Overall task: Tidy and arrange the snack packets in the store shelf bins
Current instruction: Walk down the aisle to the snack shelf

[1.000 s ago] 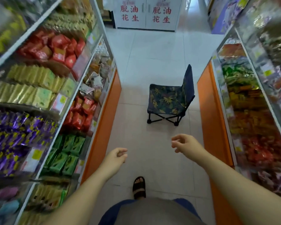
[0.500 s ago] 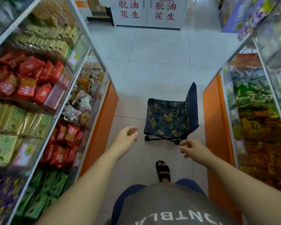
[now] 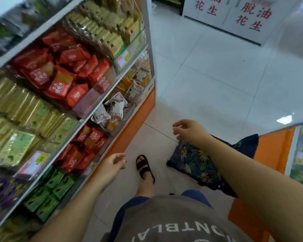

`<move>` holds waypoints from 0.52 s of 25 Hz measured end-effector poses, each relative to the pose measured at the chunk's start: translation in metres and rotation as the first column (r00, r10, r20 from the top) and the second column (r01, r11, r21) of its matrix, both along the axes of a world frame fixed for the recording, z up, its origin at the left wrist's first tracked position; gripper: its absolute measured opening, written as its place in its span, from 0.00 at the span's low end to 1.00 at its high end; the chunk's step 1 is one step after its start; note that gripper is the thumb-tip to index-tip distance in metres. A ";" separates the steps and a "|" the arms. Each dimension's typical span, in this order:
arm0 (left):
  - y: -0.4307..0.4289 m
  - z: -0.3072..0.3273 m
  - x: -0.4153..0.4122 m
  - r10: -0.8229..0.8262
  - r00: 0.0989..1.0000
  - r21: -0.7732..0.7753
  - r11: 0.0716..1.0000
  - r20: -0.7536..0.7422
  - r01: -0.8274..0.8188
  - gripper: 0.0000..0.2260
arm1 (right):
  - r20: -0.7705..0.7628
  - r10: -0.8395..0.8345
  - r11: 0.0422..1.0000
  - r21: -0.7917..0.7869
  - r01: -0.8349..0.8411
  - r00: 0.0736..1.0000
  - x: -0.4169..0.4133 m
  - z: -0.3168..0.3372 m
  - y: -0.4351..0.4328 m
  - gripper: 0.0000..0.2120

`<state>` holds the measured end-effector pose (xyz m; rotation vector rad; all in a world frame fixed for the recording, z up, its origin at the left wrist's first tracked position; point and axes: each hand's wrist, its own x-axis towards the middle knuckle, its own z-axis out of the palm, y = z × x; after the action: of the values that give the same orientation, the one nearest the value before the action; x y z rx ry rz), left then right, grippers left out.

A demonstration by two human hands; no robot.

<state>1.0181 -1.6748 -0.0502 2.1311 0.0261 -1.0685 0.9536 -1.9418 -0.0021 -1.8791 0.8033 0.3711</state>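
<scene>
1. Both hands were empty and apart, fingers loosely curled: the left hand (image 3: 115, 165) low beside the shelf (image 3: 138, 116), the right hand (image 3: 187, 130) above a folding chair (image 3: 199, 163)
2. The snack packets (image 3: 33, 109) sat in the shelf's bins; the white packets (image 3: 115, 106) lay jumbled
3. Likely risks: tripping on the close chair, or a careless reach spilling the heaped red packets (image 3: 59, 70)

The shelf unit (image 3: 133, 119) runs along the left edge of the tiled floor (image 3: 208, 81). Its upper tier carries red packets (image 3: 65, 70) with yellow-green packets (image 3: 30, 109) just beside them. The tier below carries white packets (image 3: 112, 107) at the far end and green packets (image 3: 49, 194) nearer. On the floor stand a folding chair (image 3: 196, 163) and a sandalled foot (image 3: 144, 166).
</scene>
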 end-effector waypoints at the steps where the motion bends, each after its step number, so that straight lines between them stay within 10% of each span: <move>1: 0.001 -0.003 0.017 0.026 1.000 0.003 1.000 -0.008 -0.026 0.07 | -0.008 0.020 1.000 0.009 -0.020 1.000 0.023 -0.003 -0.001 0.11; 13: -0.122 0.031 0.187 0.057 0.993 -0.187 0.982 0.102 -0.037 0.10 | -0.142 0.115 0.993 -0.021 -0.119 0.983 0.159 -0.012 -0.055 0.11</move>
<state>1.2051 -1.7964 -0.0194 2.0068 -0.0706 -0.8921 1.1128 -1.9968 -0.0141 -1.9497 0.7975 0.5738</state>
